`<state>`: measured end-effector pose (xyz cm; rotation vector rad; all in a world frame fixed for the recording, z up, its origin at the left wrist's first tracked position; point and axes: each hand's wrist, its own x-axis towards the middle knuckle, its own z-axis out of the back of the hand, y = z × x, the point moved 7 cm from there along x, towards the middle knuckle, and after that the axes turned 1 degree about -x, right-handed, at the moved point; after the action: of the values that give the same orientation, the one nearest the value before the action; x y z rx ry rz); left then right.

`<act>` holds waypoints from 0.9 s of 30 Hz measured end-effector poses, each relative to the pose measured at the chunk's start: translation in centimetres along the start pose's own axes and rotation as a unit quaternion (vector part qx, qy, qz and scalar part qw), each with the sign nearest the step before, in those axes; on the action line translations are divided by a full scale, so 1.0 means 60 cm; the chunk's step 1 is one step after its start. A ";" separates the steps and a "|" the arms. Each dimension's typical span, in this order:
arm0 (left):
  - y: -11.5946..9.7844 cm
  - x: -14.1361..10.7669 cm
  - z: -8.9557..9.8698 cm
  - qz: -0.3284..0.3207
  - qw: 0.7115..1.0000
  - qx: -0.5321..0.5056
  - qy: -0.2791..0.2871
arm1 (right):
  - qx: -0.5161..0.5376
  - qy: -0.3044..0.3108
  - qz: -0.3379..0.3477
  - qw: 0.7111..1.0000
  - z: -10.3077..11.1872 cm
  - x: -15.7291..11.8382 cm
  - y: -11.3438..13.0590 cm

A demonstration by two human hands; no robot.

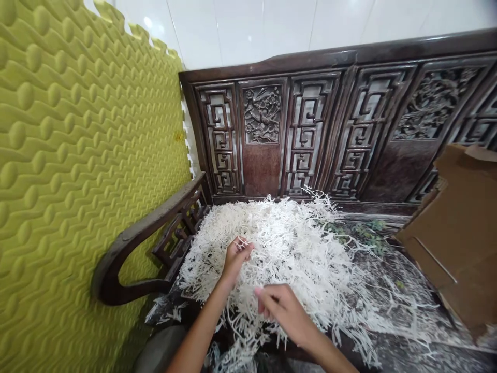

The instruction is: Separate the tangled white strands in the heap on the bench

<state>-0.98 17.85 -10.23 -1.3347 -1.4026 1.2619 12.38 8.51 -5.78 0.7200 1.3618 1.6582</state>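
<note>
A large heap of white, branching plastic sprigs (295,243) covers the left part of the bench seat. Over the front of this heap, my left hand (237,255) is closed, and a small white sprig (243,241) shows at its fingertips. Lower and to the right, my right hand (282,310) is also closed, thumb pressed toward the curled fingers. Whatever it may hold is hidden against the white pile. Some sprigs hang over the seat's front edge below both hands.
Behind the heap rises the carved dark wooden backrest (262,168). A curved wooden armrest (116,259) stands at left, beside yellow textured foam matting (77,155). On the right is a torn brown cardboard piece (458,228). Loose sprigs (407,300) lie scattered on the patterned seat.
</note>
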 end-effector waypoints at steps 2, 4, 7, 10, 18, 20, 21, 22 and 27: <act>-0.006 -0.006 -0.007 -0.002 1.000 -0.011 0.014 | 0.001 -0.068 -0.005 0.998 0.039 0.012 -0.004; -0.013 -0.013 -0.013 -0.002 0.999 -0.024 0.028 | 0.004 -0.127 -0.012 0.992 0.070 0.018 -0.008; -0.024 -0.023 -0.023 0.003 0.998 -0.040 0.055 | 0.005 -0.193 -0.020 0.981 0.099 0.021 -0.015; -0.033 -0.031 -0.036 -0.004 0.995 -0.031 0.091 | -0.027 -0.224 -0.014 0.974 0.110 0.022 -0.017; -0.033 -0.060 -0.067 -0.080 0.976 0.107 0.169 | -0.226 -0.154 0.049 0.961 0.087 0.030 0.006; -0.042 -0.074 -0.072 -0.118 0.964 0.156 0.179 | -0.255 -0.144 0.067 0.954 0.079 0.029 0.009; -0.047 -0.079 -0.072 -0.134 0.958 0.176 0.181 | -0.257 -0.139 0.069 0.954 0.072 0.025 0.011; -0.054 -0.079 -0.067 -0.145 0.957 0.187 0.167 | -0.252 -0.134 0.069 0.956 0.063 0.019 0.014; -0.096 -0.037 0.015 -0.167 0.973 0.148 -0.052 | -0.199 0.049 0.155 0.966 -0.075 -0.055 0.052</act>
<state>-2.65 15.87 -4.58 -0.8044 -1.3775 1.2650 9.35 3.29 -3.59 0.6387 0.9650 2.1591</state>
